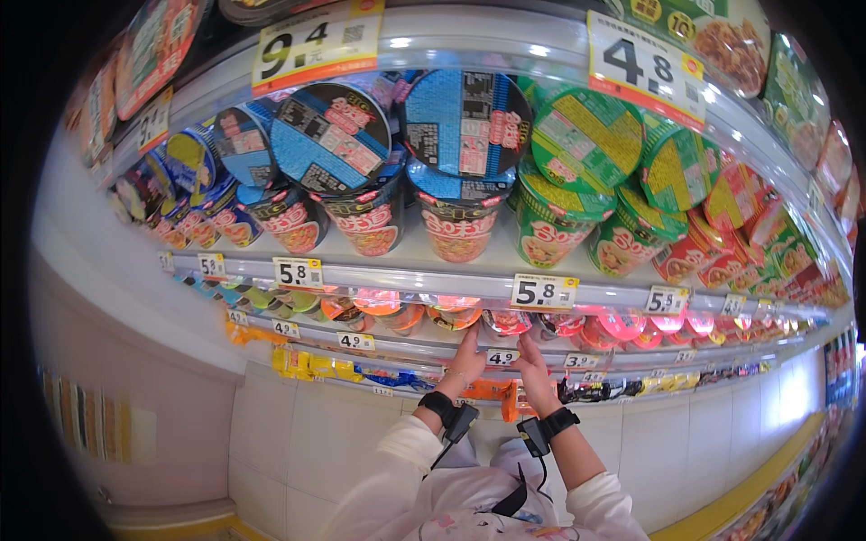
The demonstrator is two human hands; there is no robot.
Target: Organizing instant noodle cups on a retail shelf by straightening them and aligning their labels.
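Observation:
My left hand (467,358) reaches to the edge of a lower store shelf, its fingertips beside a red-lidded instant noodle cup (506,322) and an orange-lidded noodle bowl (454,316). On the other side of that cup, my right hand (533,368) points its fingers at the same shelf. A price tag (503,357) on the shelf edge shows between the hands. Whether the fingertips touch the cup, and whether either hand grips it, I cannot tell. Both wrists wear black straps with small devices.
Stacked large noodle cups with blue-black lids (468,125) and green lids (587,138) fill the shelf above. Orange and yellow packets (331,365) lie on a shelf lower down. A beige wall panel (135,379) stands at the left; a yellow-edged shelf (751,480) runs at the lower right.

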